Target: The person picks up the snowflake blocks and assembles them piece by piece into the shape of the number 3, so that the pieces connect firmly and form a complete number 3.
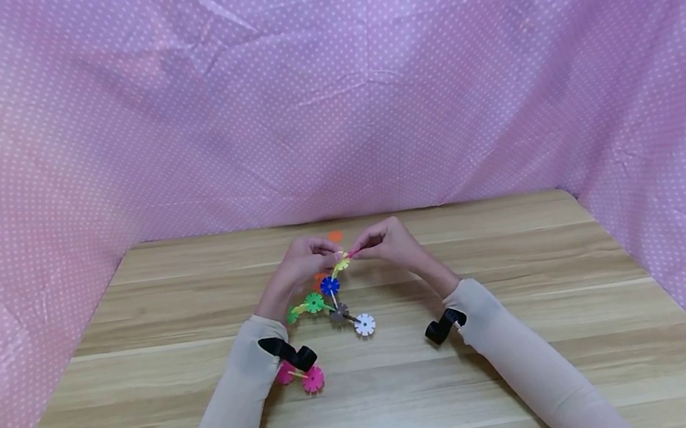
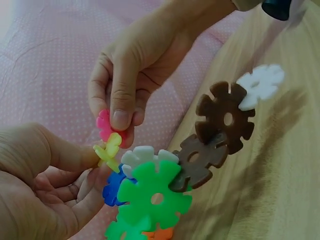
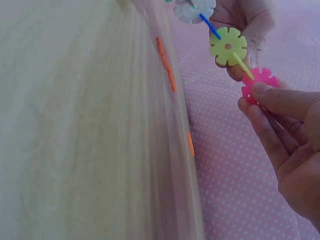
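Both hands hold a chain of slotted plastic snowflake discs at its far end. My left hand [image 1: 305,261] pinches a yellow disc [image 2: 111,146] between thumb and fingers. Facing it, my right hand [image 1: 394,245] pinches a pink disc [image 3: 266,76], its thumb flat on the face. In the right wrist view the pink disc meets a yellow one edge-on, next to another yellow disc [image 3: 222,51]. From there the chain hangs through a blue disc [image 1: 330,286], brown discs [image 2: 216,112] and a white disc [image 1: 365,325]. A green disc [image 2: 135,192] branches toward the left arm.
Orange discs [image 1: 336,235] lie on the wooden table [image 1: 481,388] near its far edge. Pink discs [image 1: 312,380] joined by a yellowish piece lie beside the left forearm, partly hidden. A pink dotted cloth [image 1: 323,96] surrounds the table's back and sides.
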The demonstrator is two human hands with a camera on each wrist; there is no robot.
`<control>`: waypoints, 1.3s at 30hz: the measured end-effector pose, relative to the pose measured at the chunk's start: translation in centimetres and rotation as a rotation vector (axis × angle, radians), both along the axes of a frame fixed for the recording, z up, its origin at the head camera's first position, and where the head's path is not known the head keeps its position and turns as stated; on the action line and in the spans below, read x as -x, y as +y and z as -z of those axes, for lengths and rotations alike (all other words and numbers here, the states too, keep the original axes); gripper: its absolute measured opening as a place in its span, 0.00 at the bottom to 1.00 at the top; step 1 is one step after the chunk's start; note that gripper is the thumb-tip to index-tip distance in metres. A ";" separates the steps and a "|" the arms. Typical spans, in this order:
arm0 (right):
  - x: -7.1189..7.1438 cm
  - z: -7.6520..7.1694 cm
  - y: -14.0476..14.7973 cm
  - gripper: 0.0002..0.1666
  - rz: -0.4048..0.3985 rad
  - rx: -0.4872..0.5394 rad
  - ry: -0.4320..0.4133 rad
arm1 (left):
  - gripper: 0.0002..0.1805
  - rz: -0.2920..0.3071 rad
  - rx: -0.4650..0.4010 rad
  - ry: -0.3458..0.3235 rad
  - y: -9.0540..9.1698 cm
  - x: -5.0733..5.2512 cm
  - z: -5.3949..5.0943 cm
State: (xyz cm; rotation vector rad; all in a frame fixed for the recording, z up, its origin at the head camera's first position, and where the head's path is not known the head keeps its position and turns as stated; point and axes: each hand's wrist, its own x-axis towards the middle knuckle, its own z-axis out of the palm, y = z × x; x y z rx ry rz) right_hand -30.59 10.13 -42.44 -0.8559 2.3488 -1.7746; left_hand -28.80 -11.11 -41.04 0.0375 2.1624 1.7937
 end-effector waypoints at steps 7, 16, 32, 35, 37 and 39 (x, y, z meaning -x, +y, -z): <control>0.0 0.2 0.0 0.03 -0.003 -0.024 0.008 | 0.08 0.044 0.021 0.015 -0.4 0.1 0.1; 0.1 0.3 -0.2 0.04 -0.020 -0.035 -0.011 | 0.13 0.185 0.074 0.058 -1.7 0.4 -0.2; 1.0 -0.4 0.4 0.18 -0.178 -0.280 -0.065 | 0.11 0.199 0.172 0.064 -4.3 0.2 -0.7; 1.2 -0.2 -0.3 0.19 -0.234 -0.337 -0.080 | 0.12 0.213 0.215 0.111 -5.0 0.4 -0.9; 1.1 -0.1 -0.8 0.19 -0.262 -0.371 -0.083 | 0.13 0.218 0.224 0.129 -5.5 0.6 -0.9; 1.0 0.0 -1.4 0.20 -0.287 -0.392 -0.081 | 0.14 0.213 0.220 0.125 -5.9 0.7 -1.0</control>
